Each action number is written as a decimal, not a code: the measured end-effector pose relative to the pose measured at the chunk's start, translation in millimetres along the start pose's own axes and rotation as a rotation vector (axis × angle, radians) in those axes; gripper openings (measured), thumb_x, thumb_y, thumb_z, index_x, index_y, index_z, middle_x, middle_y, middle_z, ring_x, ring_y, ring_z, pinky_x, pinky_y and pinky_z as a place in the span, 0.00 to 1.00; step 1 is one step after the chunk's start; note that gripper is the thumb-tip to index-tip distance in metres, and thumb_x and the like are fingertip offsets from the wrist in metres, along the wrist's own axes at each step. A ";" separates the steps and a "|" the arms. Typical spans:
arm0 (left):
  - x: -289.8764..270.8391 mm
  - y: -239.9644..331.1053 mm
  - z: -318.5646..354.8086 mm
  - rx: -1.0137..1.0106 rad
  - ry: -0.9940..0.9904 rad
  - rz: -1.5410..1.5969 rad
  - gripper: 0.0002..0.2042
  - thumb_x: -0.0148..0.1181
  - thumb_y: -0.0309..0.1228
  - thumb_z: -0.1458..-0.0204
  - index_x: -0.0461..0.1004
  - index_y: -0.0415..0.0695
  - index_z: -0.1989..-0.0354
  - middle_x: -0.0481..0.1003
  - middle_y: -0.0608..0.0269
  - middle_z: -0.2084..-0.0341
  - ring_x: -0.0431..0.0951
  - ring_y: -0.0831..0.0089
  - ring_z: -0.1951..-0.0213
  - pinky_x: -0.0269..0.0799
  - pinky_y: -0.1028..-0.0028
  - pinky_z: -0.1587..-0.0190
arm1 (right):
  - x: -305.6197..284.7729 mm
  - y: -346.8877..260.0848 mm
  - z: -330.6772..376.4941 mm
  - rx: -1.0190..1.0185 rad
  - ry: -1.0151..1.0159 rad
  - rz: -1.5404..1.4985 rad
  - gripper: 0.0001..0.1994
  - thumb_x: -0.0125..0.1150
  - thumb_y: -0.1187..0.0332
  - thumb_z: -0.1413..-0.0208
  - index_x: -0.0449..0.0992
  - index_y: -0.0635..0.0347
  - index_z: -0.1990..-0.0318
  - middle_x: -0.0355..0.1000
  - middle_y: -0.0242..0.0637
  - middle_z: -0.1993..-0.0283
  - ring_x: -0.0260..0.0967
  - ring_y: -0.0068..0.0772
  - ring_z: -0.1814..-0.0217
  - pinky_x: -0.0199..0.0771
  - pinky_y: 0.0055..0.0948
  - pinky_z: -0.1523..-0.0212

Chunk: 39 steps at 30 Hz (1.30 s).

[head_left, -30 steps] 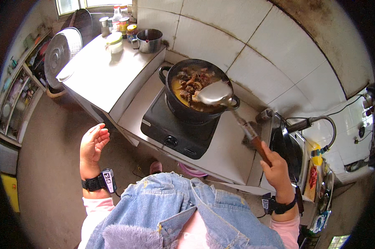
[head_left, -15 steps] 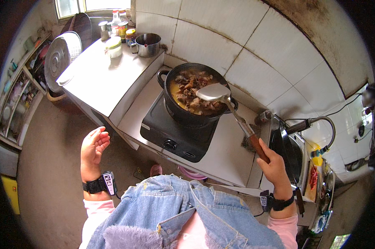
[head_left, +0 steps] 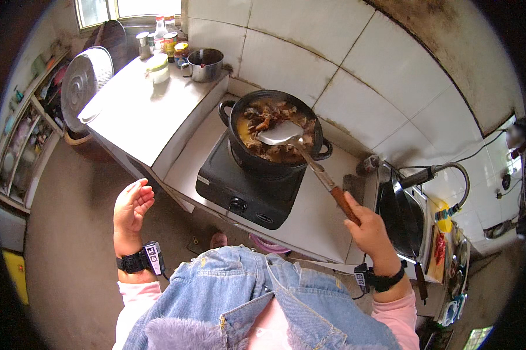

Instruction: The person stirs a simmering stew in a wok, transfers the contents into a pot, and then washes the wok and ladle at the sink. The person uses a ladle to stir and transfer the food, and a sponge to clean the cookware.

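My right hand (head_left: 369,230) is wrapped round the wooden handle of a metal spatula (head_left: 281,134). The spatula's broad blade lies down among the chunks of meat (head_left: 267,115) in a black two-handled pot (head_left: 256,163). Yellowish broth shows around the meat, most of it at the pot's left side. Beneath the pot is a black single-burner stove (head_left: 248,195) with a knob on its front. My left hand (head_left: 133,204) hangs in the air left of the counter, empty, its fingers loosely curled and the palm turned inward.
On the white raised counter (head_left: 129,111) at the left stand a metal mug (head_left: 204,65), a pale lidded jar (head_left: 157,68) and several condiment bottles. A black wok (head_left: 400,216) sits on the right, near a bent faucet hose (head_left: 458,181). A round lid (head_left: 82,87) leans at far left.
My right hand has moved left and slightly down with the spatula. The blade, held above the pot's right side before, is now lower and in the meat. My left hand stays in place.
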State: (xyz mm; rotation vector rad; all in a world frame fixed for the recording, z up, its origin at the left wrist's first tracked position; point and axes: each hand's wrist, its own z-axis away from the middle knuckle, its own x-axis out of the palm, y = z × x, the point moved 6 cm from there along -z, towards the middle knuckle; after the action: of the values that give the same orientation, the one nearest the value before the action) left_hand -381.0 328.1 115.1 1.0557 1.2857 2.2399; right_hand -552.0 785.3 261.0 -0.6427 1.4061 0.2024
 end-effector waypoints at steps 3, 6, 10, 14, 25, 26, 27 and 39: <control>-5.5 1.4 1.4 0.003 0.015 0.001 0.12 0.53 0.33 0.49 0.70 0.40 0.59 0.75 0.61 0.71 0.76 0.73 0.70 0.73 0.75 0.65 | -17.9 7.3 4.9 0.070 0.048 -0.078 0.30 0.57 0.72 0.56 0.59 0.47 0.41 0.70 0.51 0.64 0.69 0.47 0.63 0.69 0.32 0.60; -5.1 1.7 1.2 0.012 0.003 0.005 0.12 0.53 0.33 0.49 0.70 0.40 0.59 0.75 0.61 0.71 0.76 0.73 0.69 0.73 0.75 0.65 | -22.7 10.6 -5.0 0.054 0.114 -0.316 0.30 0.56 0.72 0.56 0.59 0.49 0.41 0.70 0.52 0.60 0.70 0.44 0.60 0.68 0.30 0.60; 0.1 0.5 -1.4 -0.003 -0.020 0.008 0.12 0.53 0.33 0.49 0.69 0.39 0.59 0.75 0.61 0.71 0.76 0.73 0.69 0.73 0.75 0.65 | -11.8 10.3 -24.1 0.003 0.112 -0.268 0.29 0.56 0.72 0.55 0.60 0.50 0.41 0.69 0.53 0.57 0.70 0.44 0.58 0.68 0.29 0.57; 0.5 -0.9 -2.5 -0.011 -0.017 0.004 0.12 0.53 0.33 0.49 0.69 0.39 0.59 0.75 0.61 0.71 0.76 0.73 0.69 0.73 0.75 0.65 | 10.2 6.5 -26.5 -0.032 0.041 -0.055 0.31 0.55 0.72 0.55 0.56 0.46 0.39 0.68 0.51 0.66 0.67 0.50 0.65 0.68 0.36 0.60; -4.2 9.8 -3.4 0.039 -0.025 0.015 0.12 0.53 0.33 0.48 0.70 0.40 0.59 0.75 0.61 0.71 0.75 0.74 0.69 0.73 0.75 0.64 | -9.7 -1.9 -27.0 0.029 0.068 -0.117 0.29 0.53 0.71 0.54 0.59 0.48 0.41 0.69 0.55 0.63 0.68 0.51 0.61 0.68 0.36 0.60; -4.4 10.5 -3.8 0.038 -0.018 0.010 0.12 0.53 0.33 0.49 0.70 0.40 0.59 0.75 0.61 0.71 0.75 0.74 0.69 0.73 0.75 0.64 | -11.4 -4.0 -28.7 0.010 0.075 -0.140 0.29 0.53 0.71 0.54 0.59 0.49 0.41 0.69 0.56 0.63 0.68 0.52 0.60 0.68 0.36 0.59; -4.1 12.0 -4.3 0.042 -0.021 0.009 0.12 0.53 0.33 0.49 0.70 0.40 0.59 0.75 0.61 0.71 0.75 0.74 0.69 0.72 0.75 0.64 | -11.5 -4.3 -31.4 0.010 0.076 -0.166 0.29 0.53 0.71 0.54 0.59 0.49 0.41 0.69 0.56 0.62 0.68 0.52 0.60 0.68 0.36 0.59; 11.5 10.6 -12.7 -0.001 -0.095 -0.013 0.12 0.52 0.33 0.48 0.69 0.40 0.59 0.75 0.61 0.71 0.75 0.74 0.69 0.72 0.75 0.64 | 36.0 -5.0 -41.0 -0.097 0.022 -0.109 0.33 0.53 0.71 0.55 0.50 0.48 0.38 0.68 0.55 0.65 0.66 0.55 0.63 0.66 0.41 0.59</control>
State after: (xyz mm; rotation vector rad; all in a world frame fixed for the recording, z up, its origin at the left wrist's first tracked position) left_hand -397.4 322.2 125.1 1.1356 1.2489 2.1532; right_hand -577.8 751.0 227.0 -0.8014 1.3846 0.1786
